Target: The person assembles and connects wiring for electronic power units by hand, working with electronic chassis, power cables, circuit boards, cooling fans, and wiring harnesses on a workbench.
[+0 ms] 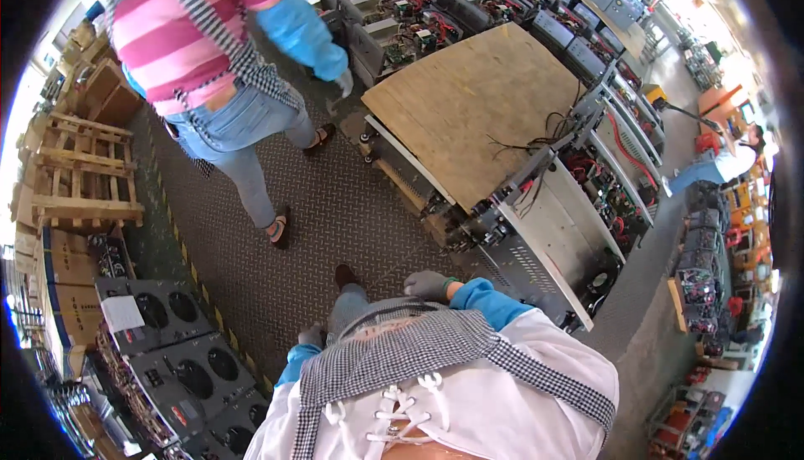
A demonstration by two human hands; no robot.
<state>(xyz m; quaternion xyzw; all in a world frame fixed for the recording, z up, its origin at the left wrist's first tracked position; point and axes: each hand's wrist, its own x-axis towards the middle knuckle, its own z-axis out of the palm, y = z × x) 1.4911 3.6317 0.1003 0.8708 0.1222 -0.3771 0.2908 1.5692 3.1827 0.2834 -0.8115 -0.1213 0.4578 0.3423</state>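
Observation:
My right hand [427,285], in a grey glove and blue sleeve cover, hangs in front of my body with its fingers loosely curled. I see nothing in it. To its right stands a metal-framed cart or machine housing [548,246] with vent slots, wiring and circuit boards; the hand is apart from it. My left hand [312,336], also gloved in grey, is low at my left side, partly hidden by my checked apron [402,343]. Its fingers cannot be made out. Both hands are over the textured dark floor [251,292].
A wooden board [477,100] lies ahead on the right, with loose black cables. A person in a striped top [201,33] walks ahead on the left. Wooden pallets [84,171] and grey panels with round fans [172,351] line the left. Another person [724,163] is far right.

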